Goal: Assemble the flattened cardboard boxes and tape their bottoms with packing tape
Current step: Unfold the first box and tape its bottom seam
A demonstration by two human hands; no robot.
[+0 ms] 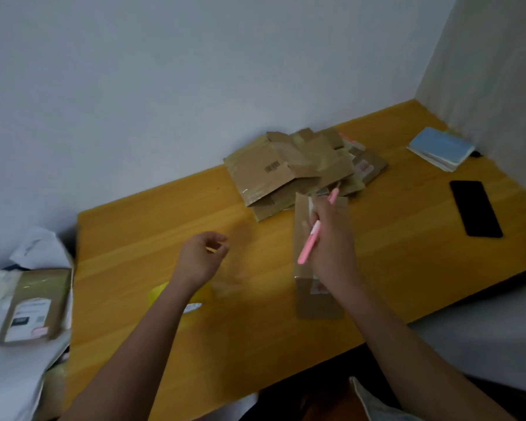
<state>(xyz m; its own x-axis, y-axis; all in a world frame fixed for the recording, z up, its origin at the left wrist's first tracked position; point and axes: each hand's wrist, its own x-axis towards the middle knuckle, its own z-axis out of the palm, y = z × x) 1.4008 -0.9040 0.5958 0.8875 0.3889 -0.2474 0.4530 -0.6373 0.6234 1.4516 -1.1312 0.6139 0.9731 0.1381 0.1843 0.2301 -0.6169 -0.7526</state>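
While your left hand (201,257) hovers over the wooden table (134,238) with fingers loosely curled and holding nothing, your right hand (331,238) grasps a pink pen-shaped tool (308,246) above a small cardboard box (318,299) standing on the table. Under your left forearm lies a yellow object (160,294), partly hidden. Farther away, the pile of flattened boxes (298,168) rests near the wall. To the right you see a black phone (475,208), and beyond it a blue notebook (441,147).
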